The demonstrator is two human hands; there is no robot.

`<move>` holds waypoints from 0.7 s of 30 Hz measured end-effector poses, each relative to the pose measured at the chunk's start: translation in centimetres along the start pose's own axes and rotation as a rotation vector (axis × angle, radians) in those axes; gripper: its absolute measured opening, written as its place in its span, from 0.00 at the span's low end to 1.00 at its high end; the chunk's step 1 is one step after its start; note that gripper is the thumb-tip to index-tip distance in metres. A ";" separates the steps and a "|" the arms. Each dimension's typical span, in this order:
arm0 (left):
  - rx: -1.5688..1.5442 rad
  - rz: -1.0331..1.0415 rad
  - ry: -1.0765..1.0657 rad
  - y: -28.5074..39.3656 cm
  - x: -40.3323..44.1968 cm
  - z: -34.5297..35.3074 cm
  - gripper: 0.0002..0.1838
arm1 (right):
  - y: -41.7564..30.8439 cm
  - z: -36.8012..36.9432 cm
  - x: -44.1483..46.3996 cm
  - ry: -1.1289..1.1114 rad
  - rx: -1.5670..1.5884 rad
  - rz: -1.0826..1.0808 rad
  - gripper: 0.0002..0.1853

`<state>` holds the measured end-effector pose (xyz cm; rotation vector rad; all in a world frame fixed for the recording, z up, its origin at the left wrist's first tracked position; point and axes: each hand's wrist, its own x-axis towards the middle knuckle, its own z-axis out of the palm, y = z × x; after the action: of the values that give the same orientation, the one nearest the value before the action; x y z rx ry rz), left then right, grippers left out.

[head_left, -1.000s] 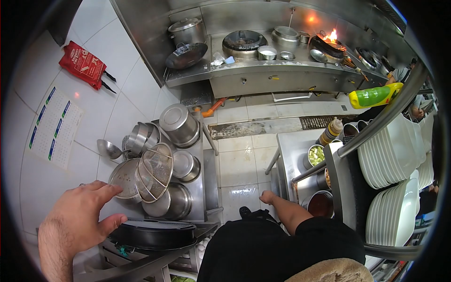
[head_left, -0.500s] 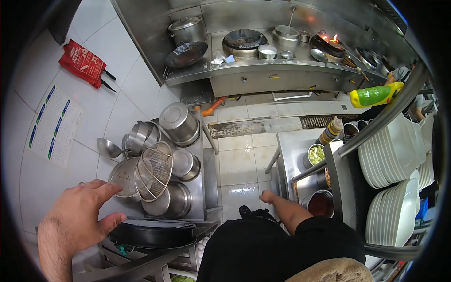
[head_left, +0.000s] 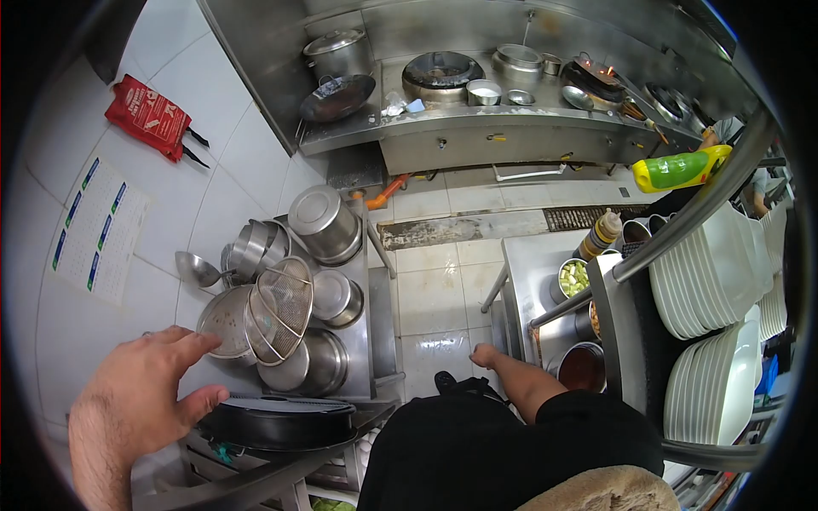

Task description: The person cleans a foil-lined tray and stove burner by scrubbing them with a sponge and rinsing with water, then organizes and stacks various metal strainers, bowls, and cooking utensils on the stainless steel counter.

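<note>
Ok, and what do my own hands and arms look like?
Your left hand is gloveless, with what may be a ring on one finger; the visible forearm is bare. Your right hand is gloveless too, its arm coming from a short black sleeve.

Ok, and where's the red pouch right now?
In the head view, the red pouch is at the upper left, against the white tiled wall, just above the calendar sheet.

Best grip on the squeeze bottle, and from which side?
Likely around the body of the squeeze bottle, below its tapering nozzle, coming from the left: bare counter lies there, while pots crowd its right side.
</note>
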<state>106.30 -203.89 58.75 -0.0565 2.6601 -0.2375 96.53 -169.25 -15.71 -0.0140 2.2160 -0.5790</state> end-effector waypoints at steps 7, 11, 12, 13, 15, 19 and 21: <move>0.031 0.001 0.009 -0.3 0.2 0.4 0.31 | -0.4 -1.0 -0.8 -0.031 0.006 0.008 0.22; 0.025 0.012 0.011 -0.5 0.2 0.4 0.31 | -0.8 -1.5 -1.7 -0.037 0.012 0.004 0.24; 0.023 0.018 0.015 -0.5 0.2 0.4 0.31 | -0.9 -1.6 -1.8 -0.039 0.014 0.008 0.24; 0.022 0.025 0.019 -0.5 0.2 0.4 0.31 | -0.9 -1.6 -1.6 -0.036 0.005 0.014 0.23; 0.009 0.005 0.001 -0.3 0.2 0.3 0.31 | -0.1 -0.7 -0.5 -0.034 -0.009 0.028 0.22; 0.006 0.015 0.011 -0.2 0.2 0.3 0.31 | 0.4 0.0 0.1 -0.026 -0.007 0.014 0.22; 0.011 0.017 0.012 -0.3 0.2 0.3 0.31 | 0.1 -0.2 -0.2 -0.017 -0.003 0.016 0.22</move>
<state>106.26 -204.27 58.42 -0.0285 2.6701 -0.2479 96.55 -169.05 -15.55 -0.0025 2.1990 -0.5644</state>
